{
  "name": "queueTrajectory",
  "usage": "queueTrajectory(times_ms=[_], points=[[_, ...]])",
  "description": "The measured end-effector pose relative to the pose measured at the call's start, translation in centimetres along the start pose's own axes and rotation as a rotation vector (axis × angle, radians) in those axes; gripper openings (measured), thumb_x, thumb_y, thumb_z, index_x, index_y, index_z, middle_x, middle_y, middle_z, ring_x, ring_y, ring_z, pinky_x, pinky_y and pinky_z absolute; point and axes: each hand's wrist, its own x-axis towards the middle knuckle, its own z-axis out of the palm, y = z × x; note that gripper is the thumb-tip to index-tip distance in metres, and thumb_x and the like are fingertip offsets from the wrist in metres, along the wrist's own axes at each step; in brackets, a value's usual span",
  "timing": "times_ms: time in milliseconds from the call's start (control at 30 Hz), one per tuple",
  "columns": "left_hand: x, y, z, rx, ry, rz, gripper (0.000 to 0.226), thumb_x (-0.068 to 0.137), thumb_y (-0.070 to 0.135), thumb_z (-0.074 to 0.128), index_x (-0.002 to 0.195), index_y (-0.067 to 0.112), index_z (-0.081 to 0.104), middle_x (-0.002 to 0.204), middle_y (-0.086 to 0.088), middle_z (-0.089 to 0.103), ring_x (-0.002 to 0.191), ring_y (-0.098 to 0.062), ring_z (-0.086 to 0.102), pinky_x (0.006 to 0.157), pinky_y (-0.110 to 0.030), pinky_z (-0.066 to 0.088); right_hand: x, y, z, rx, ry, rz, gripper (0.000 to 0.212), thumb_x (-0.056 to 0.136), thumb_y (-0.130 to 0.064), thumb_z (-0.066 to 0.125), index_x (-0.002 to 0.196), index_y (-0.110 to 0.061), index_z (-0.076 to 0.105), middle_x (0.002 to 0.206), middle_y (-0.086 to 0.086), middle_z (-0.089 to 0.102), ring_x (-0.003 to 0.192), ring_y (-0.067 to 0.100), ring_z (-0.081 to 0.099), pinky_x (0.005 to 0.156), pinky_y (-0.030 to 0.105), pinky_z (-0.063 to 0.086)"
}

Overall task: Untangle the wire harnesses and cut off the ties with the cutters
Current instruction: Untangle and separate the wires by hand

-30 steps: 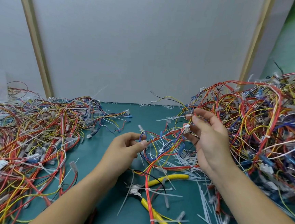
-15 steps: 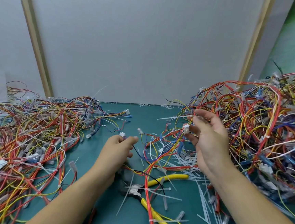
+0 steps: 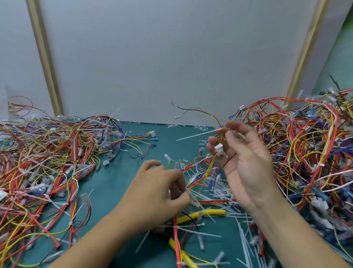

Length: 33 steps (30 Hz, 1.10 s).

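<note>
A small wire harness (image 3: pixel 202 174) of red, yellow and blue wires stretches between my hands above the green table. My left hand (image 3: pixel 157 192) pinches its lower end near the table. My right hand (image 3: pixel 243 161) is raised and holds the upper end, with a white connector (image 3: pixel 218 147) between thumb and fingers. A thin yellow and black wire (image 3: pixel 203 112) arcs up from that hand. The yellow-handled cutters (image 3: pixel 201 214) lie on the table under my left hand, partly hidden by it and by cut ties.
A big tangled heap of harnesses (image 3: pixel 318 159) rises at the right. A flatter spread of harnesses (image 3: pixel 36 164) covers the left side. Cut white ties (image 3: pixel 246 253) litter the green mat (image 3: pixel 128 185) in the middle. A grey panel wall (image 3: pixel 168 47) stands behind.
My left hand has moved right and now pinches the harness lower down. My right hand has lifted slightly, and a thin yellow and black wire now springs up above it.
</note>
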Motion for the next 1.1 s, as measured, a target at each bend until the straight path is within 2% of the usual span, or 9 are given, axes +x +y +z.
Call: queueTrajectory(times_ms=[133, 267, 333, 433, 533, 700, 833, 1000, 1100], points=[[-0.1, 0.6, 0.0, -0.174, 0.065, -0.09, 0.006, 0.09, 0.022, 0.059, 0.089, 0.022, 0.065, 0.066, 0.002, 0.064, 0.08, -0.004, 0.05, 0.089, -0.006, 0.028, 0.2, -0.3, -0.4, -0.069, 0.01, 0.026, 0.019, 0.101, -0.009, 0.049, 0.111, -0.015, 0.065, 0.108, 0.006, 0.071, 0.096, 0.021, 0.066, 0.086, 0.032, 0.051], [0.7, 0.7, -1.1, -0.543, 0.15, -0.291, 0.026, 0.086, 0.0, 0.05, 0.078, 0.014, 0.069, 0.049, 0.008, 0.057, 0.044, -0.002, 0.047, 0.047, -0.009, 0.033, 0.4, -0.3, -0.8, -0.223, 0.137, 0.014, 0.021, 0.102, -0.012, 0.05, 0.105, -0.02, 0.069, 0.11, 0.003, 0.072, 0.101, 0.018, 0.065, 0.09, 0.033, 0.048], [0.9, 0.3, -1.3, -0.647, 0.168, -0.334, 0.026, 0.087, 0.001, 0.05, 0.072, 0.011, 0.068, 0.049, 0.009, 0.055, 0.044, -0.001, 0.047, 0.046, -0.01, 0.033, 0.4, -0.2, -0.8, -0.249, 0.159, 0.027, 0.022, 0.102, -0.01, 0.049, 0.105, -0.019, 0.069, 0.111, 0.005, 0.074, 0.1, 0.019, 0.066, 0.087, 0.033, 0.05], [0.6, 0.5, -0.9, -0.608, 0.072, -0.286, 0.016, 0.083, 0.029, 0.061, 0.073, 0.016, 0.063, 0.053, 0.009, 0.046, 0.049, -0.006, 0.04, 0.05, -0.022, 0.033, 0.4, 0.1, -0.9, -0.274, 0.165, 0.071, 0.022, 0.102, -0.009, 0.049, 0.108, -0.016, 0.068, 0.111, 0.01, 0.073, 0.097, 0.021, 0.066, 0.084, 0.036, 0.052], [0.1, 0.4, -0.4, -0.437, -0.062, -0.236, 0.043, 0.065, 0.06, 0.076, 0.084, 0.027, 0.056, 0.059, 0.012, 0.041, 0.055, -0.007, 0.037, 0.055, -0.027, 0.031, 0.5, 0.4, -1.2, -0.481, 0.205, 0.051, 0.019, 0.099, -0.011, 0.053, 0.101, -0.02, 0.069, 0.107, 0.007, 0.072, 0.096, 0.018, 0.063, 0.083, 0.038, 0.052], [0.1, 0.5, -0.9, -0.227, 0.04, -0.142, 0.009, 0.077, 0.02, 0.065, 0.079, 0.027, 0.06, 0.051, 0.009, 0.04, 0.052, -0.01, 0.037, 0.055, -0.031, 0.033, 0.6, 0.8, -2.1, -1.052, 0.101, -0.18, 0.009, 0.094, -0.021, 0.06, 0.088, -0.021, 0.068, 0.087, -0.004, 0.066, 0.079, 0.01, 0.06, 0.071, 0.03, 0.048], [-0.2, 1.4, -1.4, -0.269, 0.302, -0.005, 0.006, 0.075, 0.018, 0.055, 0.073, 0.021, 0.059, 0.051, 0.002, 0.034, 0.054, -0.01, 0.034, 0.058, -0.017, 0.031, 0.3, 0.8, -1.9, -1.318, -0.041, -0.043, 0.048, 0.097, -0.045, 0.053, 0.067, -0.009, 0.067, 0.056, 0.009, 0.061, 0.054, 0.023, 0.055, 0.057, 0.038, 0.046], [-0.7, 2.2, -0.9, -0.165, 0.343, 0.322, 0.012, 0.075, 0.0, 0.067, 0.077, 0.011, 0.067, 0.055, 0.003, 0.047, 0.059, -0.022, 0.048, 0.069, -0.009, 0.035, -1.2, 0.6, 0.1, -0.768, -0.34, 0.597, 0.062, 0.095, -0.063, 0.043, 0.059, -0.017, 0.064, 0.057, 0.002, 0.064, 0.039, 0.014, 0.049, 0.039, 0.02, 0.031], [-0.7, 2.3, -0.7, -0.138, 0.252, 0.474, 0.016, 0.08, 0.001, 0.065, 0.092, 0.011, 0.066, 0.058, 0.004, 0.046, 0.06, -0.024, 0.049, 0.08, -0.014, 0.043, -1.5, 0.3, 0.4, -0.469, -0.421, 0.548, 0.031, 0.082, -0.046, 0.068, 0.064, -0.021, 0.067, 0.07, 0.001, 0.061, 0.058, 0.013, 0.054, 0.058, 0.031, 0.04]])
